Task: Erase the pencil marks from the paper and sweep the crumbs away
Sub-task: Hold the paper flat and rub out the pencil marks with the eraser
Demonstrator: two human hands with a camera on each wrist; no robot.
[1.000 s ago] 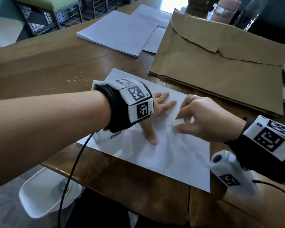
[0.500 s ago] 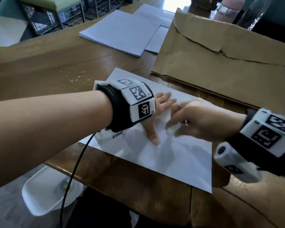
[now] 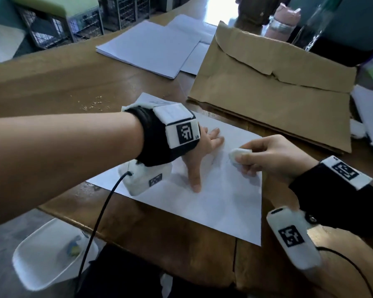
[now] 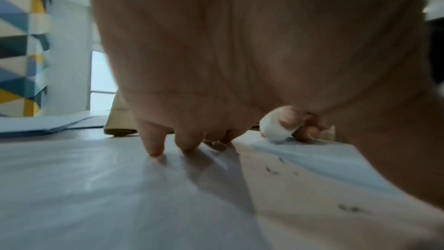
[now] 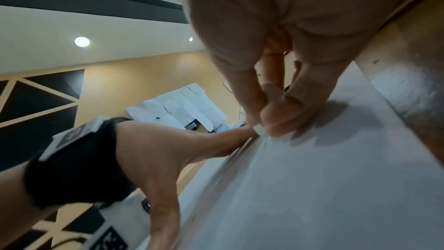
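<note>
White bin (image 3: pixel 41 259) holds a blue-yellow scrap (image 3: pixel 73 247)

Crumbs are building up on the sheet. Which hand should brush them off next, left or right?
Left, probably. The left hand lies flat and free on the paper, with dark crumbs right beside it. The right hand has its grip on the eraser and would have to put it down first.

A brown envelope (image 3: pixel 274 97) and a paper stack (image 3: pixel 149 48) lie on the wooden table (image 3: pixel 41 82), a white bin (image 3: pixel 43 254) below its edge.
</note>
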